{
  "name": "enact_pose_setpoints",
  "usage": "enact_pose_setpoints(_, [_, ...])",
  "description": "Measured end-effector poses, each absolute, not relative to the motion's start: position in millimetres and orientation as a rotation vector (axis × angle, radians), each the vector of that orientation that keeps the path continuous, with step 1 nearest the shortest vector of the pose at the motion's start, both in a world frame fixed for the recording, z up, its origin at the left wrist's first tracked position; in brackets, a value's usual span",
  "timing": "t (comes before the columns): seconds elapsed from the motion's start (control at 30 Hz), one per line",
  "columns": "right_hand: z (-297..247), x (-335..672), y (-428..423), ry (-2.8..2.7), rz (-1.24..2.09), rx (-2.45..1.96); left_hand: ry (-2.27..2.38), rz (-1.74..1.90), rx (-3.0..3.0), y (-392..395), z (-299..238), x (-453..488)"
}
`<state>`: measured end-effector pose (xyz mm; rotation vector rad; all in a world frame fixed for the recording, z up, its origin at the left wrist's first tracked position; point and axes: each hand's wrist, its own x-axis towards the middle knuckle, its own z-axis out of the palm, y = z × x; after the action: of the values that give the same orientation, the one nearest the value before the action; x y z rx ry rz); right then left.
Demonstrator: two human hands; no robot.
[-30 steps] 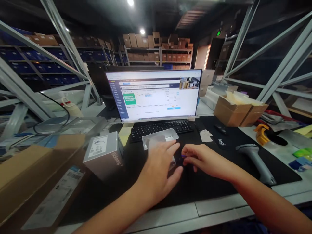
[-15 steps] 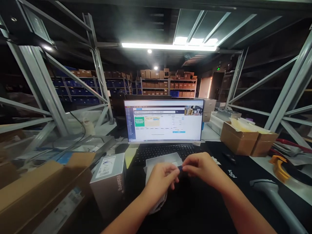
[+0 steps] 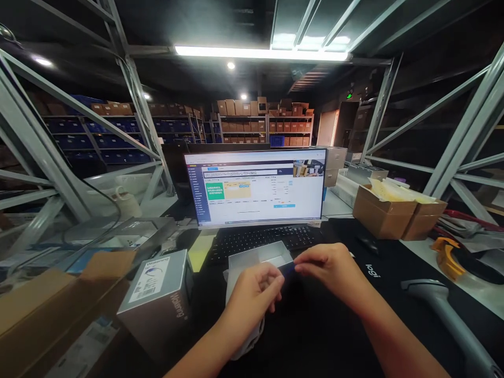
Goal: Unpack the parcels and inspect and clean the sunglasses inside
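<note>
In the middle of the desk stands an open light grey box [image 3: 258,253], its inside partly visible. My left hand [image 3: 255,291] is in front of the box, fingers curled in and thumb against them; whatever they hold is hidden. Under that hand shows a greyish-white wrapped or crumpled bundle [image 3: 252,338], mostly covered. At the box's right corner my right hand [image 3: 328,270] pinches a small dark blue piece [image 3: 290,268] between thumb and forefinger. Left of my hands sits a closed grey box [image 3: 157,299] with a white label and the lettering "Wokening".
A lit monitor [image 3: 255,194] and black keyboard [image 3: 255,241] stand behind the box. To the right are a mouse [image 3: 367,243], a barcode scanner [image 3: 444,310], an orange tape dispenser [image 3: 449,262] and cardboard boxes [image 3: 386,212]. An open carton [image 3: 35,304] is at the left.
My hands have drawn slightly apart, and more of the dark blue piece shows at my right fingertips. The camera view has shifted, so the surroundings sit differently.
</note>
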<state>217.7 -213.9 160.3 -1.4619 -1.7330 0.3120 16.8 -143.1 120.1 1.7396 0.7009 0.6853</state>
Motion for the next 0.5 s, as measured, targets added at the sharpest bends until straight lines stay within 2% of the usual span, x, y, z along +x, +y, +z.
enact_pose_setpoints(0.13, [159, 216, -211, -1.793, 0.180, -1.399, 0.685, 0.684, 1.740, -139, 121, 14])
enact_pose_setpoints(0.5, [155, 202, -216, -1.869, 0.263, -1.437, 0.520, 0.610, 1.579, -142, 117, 17])
